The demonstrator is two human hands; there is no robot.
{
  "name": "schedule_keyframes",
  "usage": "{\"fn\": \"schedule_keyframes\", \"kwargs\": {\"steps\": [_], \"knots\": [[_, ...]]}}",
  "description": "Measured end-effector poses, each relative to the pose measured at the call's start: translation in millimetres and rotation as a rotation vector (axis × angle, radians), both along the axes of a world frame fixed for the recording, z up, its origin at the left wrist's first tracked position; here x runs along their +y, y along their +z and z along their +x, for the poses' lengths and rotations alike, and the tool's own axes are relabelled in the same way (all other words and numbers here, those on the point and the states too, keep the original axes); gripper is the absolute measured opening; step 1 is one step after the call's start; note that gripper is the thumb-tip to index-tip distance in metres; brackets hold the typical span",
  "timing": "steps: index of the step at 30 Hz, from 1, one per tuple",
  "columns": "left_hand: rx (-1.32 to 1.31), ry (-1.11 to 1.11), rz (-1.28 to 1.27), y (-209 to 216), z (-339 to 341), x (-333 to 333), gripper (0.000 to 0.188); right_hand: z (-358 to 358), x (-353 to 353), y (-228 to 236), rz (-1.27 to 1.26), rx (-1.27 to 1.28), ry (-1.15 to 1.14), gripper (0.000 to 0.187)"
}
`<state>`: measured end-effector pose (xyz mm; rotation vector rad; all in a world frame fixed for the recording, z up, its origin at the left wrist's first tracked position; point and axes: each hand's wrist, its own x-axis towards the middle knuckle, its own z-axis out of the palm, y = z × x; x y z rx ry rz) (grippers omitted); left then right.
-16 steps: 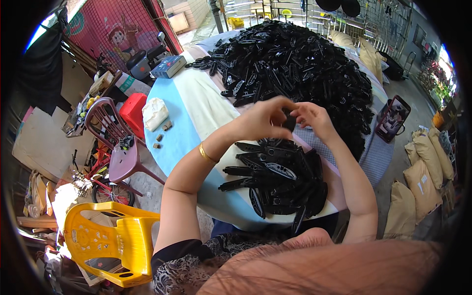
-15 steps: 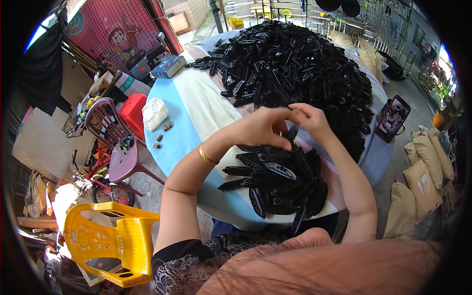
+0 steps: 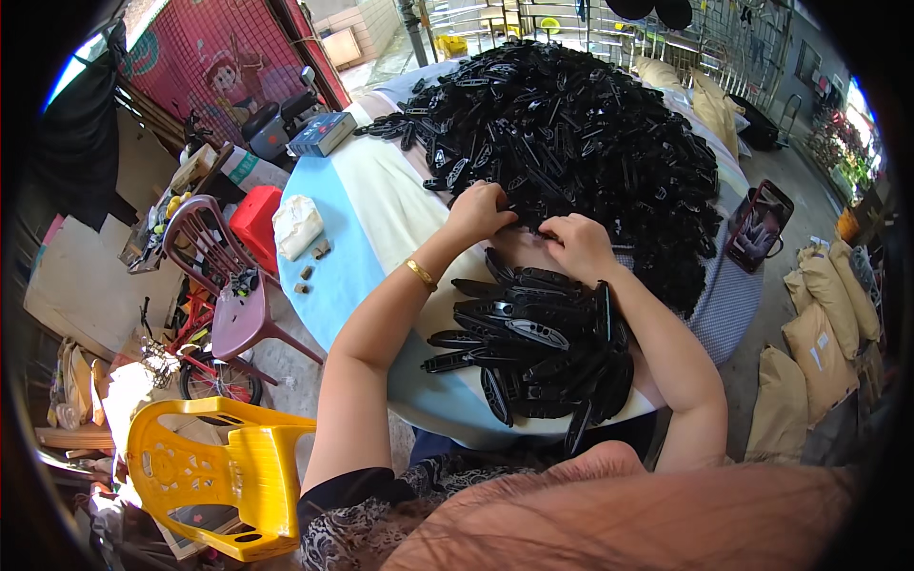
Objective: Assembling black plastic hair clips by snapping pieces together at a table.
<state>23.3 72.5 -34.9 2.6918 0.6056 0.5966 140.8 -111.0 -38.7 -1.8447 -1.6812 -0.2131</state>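
A large heap of long, narrow black plastic pieces (image 3: 581,133) covers the far side of the cloth-covered table (image 3: 381,205). My left hand (image 3: 483,211) is at the heap's near edge, its fingers curled down among the pieces. Just to its right, my right hand (image 3: 579,246) has its fingers bent together over the same edge. Whatever either hand grips is hidden by the fingers and the dark pieces. Nearer me lies a smaller pile of similar black pieces (image 3: 538,333), fanned out, some with a silvery rim; it sits below both hands.
A phone on a stand (image 3: 760,226) is at the table's right edge. On the left are a blue box (image 3: 322,134), a white bag (image 3: 297,226) and small brown blocks (image 3: 305,273). A yellow chair (image 3: 257,476) and purple chair (image 3: 238,319) flank the table's left; sacks (image 3: 819,357) stand right.
Both hands have moved from above the smaller pile to the big heap's near edge and come apart. A dark piece formerly between the hands now appears to lie on the smaller pile.
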Motion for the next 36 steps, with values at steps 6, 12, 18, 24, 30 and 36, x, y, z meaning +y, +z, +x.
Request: {"fn": "schedule_keyframes", "kwargs": {"steps": [6, 12, 18, 24, 30, 36], "knots": [[-0.248, -0.078, -0.081, 18, -7, -31, 0.022, -3, -9, 14, 0.239, 0.172, -0.039, 0.018], [-0.293, -0.352, -0.419, 30, -8, -57, 0.030, -2, -23, 29, 0.401, 0.247, -0.002, 0.017], [-0.190, -0.361, -0.783, 34, -11, -66, 0.034, -14, -32, 39, 0.495, 0.036, 0.093, 0.010], [-0.312, -0.468, -0.952, 29, -9, -65, 0.033, -13, -34, 37, 0.525, -0.088, 0.061, 0.012], [-0.396, -0.427, -1.071, 29, -10, -68, 0.035, -11, -36, 39, 0.470, -0.311, 0.035, 0.016], [-0.261, -0.416, -1.174, 35, -13, -63, 0.040, -8, -38, 38, 0.439, -0.446, 0.064, 0.020]]}}
